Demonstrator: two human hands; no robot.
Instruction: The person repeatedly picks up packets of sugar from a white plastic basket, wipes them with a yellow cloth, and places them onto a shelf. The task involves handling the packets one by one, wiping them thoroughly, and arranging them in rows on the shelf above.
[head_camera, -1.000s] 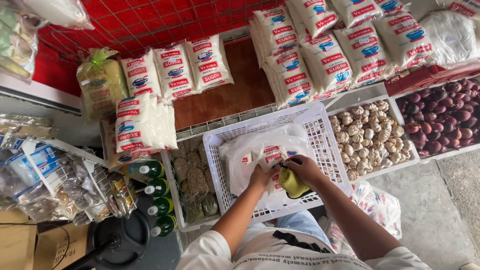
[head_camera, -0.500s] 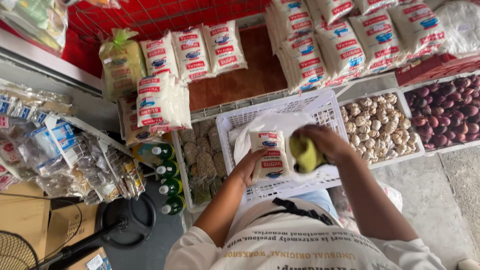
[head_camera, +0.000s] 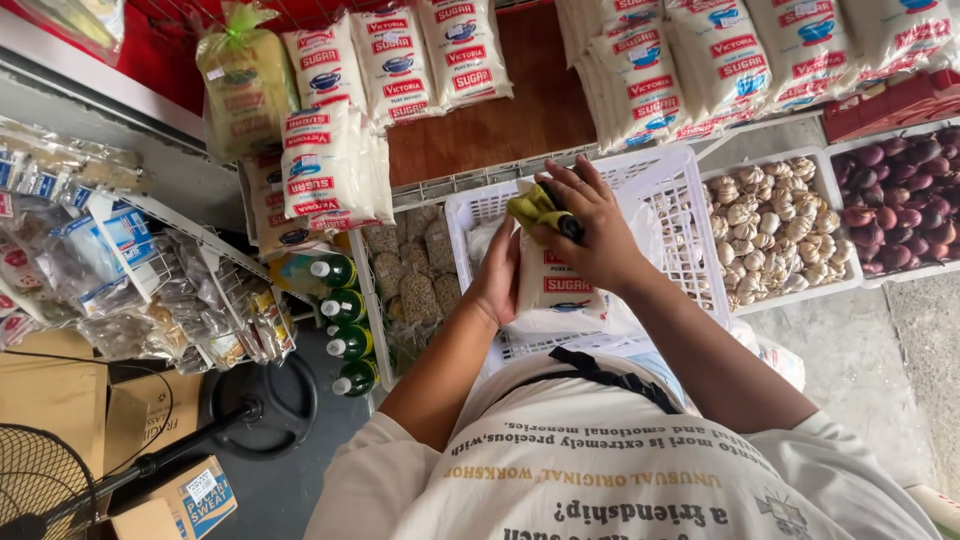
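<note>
Two hands over white crate, right hand fingers curled around yellow cloth, left hand against white bag

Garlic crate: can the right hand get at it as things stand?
Probably yes. The garlic crate sits open-topped just beside the white basket, nothing covering it, but the right hand is gripping a yellow cloth.
</note>
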